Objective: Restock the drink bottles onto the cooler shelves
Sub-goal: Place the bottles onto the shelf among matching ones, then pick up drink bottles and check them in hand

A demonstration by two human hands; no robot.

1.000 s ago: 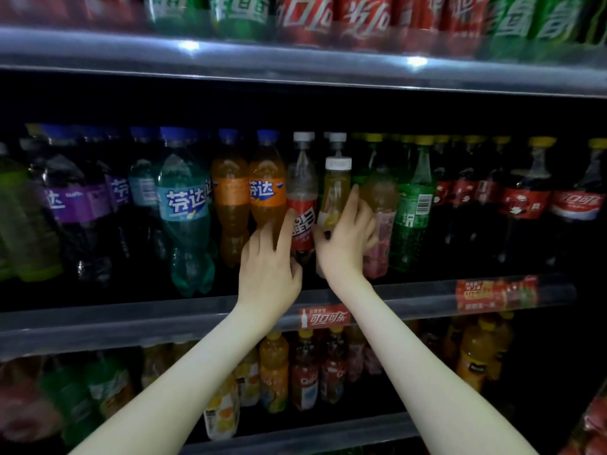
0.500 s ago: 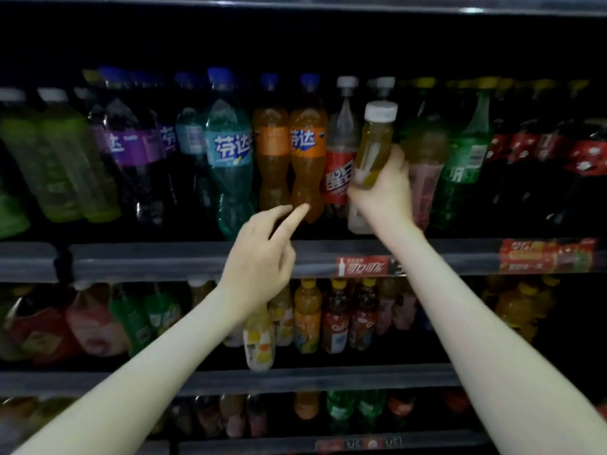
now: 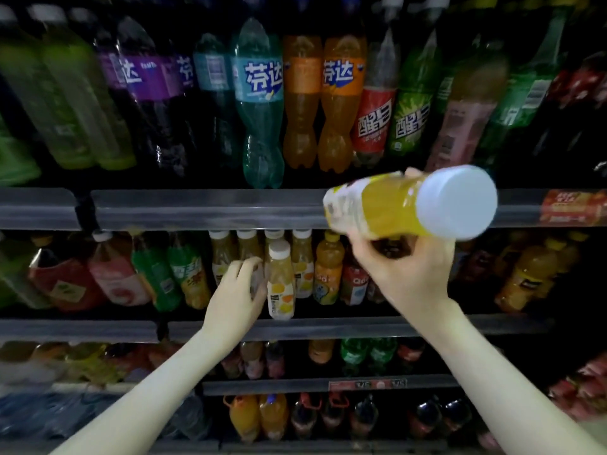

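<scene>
Juice bottle: yellow drink with a white cap, held in the air nearly on its side. The cap points toward the camera and to the right, in front of the upper shelf rail.
Right hand: grasps the juice bottle from below, around its labelled lower half, with fingertips showing over the top edge.
Left hand: reaches into the middle shelf, fingers curled against a pale bottle they mostly hide. Whether it is truly gripping cannot be told.
Front bottle: same white-capped yellow juice, upright at the shelf's front edge, just right of the left hand's fingers.
Row behind: more white-capped juice bottles, upright and close together.
Upper shelf: a teal soda bottle stands beside two orange soda bottles, with purple-labelled bottles further left.
Lower shelves: dark, blurred bottles, kinds unclear.
</scene>
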